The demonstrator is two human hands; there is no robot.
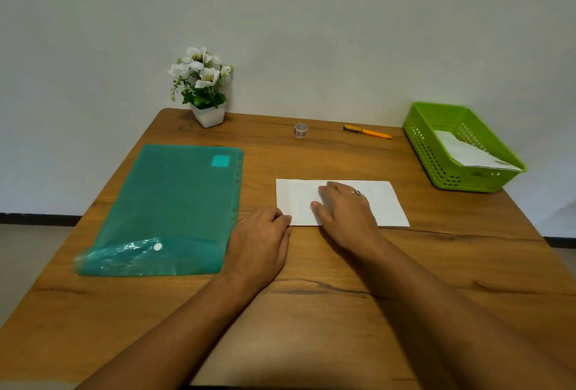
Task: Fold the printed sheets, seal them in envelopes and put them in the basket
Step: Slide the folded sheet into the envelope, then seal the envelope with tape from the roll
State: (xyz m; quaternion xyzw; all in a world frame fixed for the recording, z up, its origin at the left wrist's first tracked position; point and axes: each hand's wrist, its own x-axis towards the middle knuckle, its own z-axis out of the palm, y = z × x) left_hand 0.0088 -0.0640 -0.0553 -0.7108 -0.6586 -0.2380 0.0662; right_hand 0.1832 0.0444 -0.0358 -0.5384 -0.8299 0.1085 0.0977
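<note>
Two hands are working on one folded white sheet (343, 202), which is lying flat near the middle of the wooden worktop (311, 311). Head view only.

The right hand (346, 211) is pressing palm-down on the sheet, fingers (330, 191) spread flat and gripping nothing; a ring is showing on one finger. The left hand (261, 240) is resting on the worktop with its fingertips touching the sheet's near-left corner, fingers curled under, so I cannot tell whether they are pinching the edge.

The green basket (436, 155) is sitting at the far right edge, well apart from the sheet, with a white envelope (467, 152) lying inside it.

A teal plastic folder (168, 208) is lying flat to the left, just beside the left hand. Along the far edge: a white pot of artificial flowers (204, 87), a small tape roll (301, 130) and an orange pen (367, 132).
</note>
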